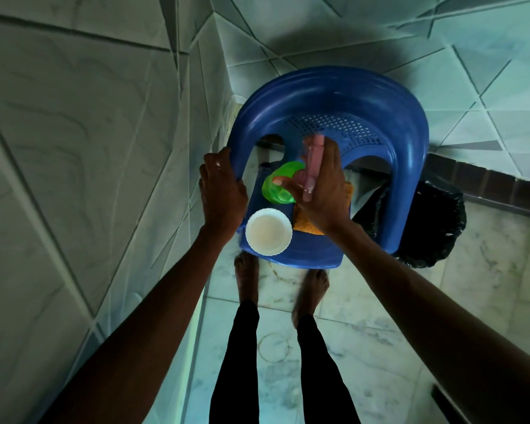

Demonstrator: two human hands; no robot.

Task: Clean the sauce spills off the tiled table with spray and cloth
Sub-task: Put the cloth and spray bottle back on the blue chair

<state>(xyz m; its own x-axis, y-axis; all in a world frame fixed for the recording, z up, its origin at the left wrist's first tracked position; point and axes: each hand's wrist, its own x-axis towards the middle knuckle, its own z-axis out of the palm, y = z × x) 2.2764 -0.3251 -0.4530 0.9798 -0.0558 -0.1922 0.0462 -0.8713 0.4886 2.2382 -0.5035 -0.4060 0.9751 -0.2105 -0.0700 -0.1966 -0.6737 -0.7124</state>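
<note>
A blue plastic chair (380, 99) stands below me on the floor. My right hand (322, 194) grips a spray bottle with a green body (277, 186) and a pink trigger head (314, 160), held over the seat. An orange cloth (303, 223) lies on the seat under that hand, mostly hidden. A white bowl (268, 231) sits at the seat's front left. My left hand (222, 191) holds the chair's left armrest, fingers curled over its edge.
The tiled table surface (74, 148) fills the left side, its edge running down beside the chair. A black bin bag (432, 221) sits right of the chair. My bare feet (309, 289) stand on the marble floor, with a ring mark (274, 347) between my legs.
</note>
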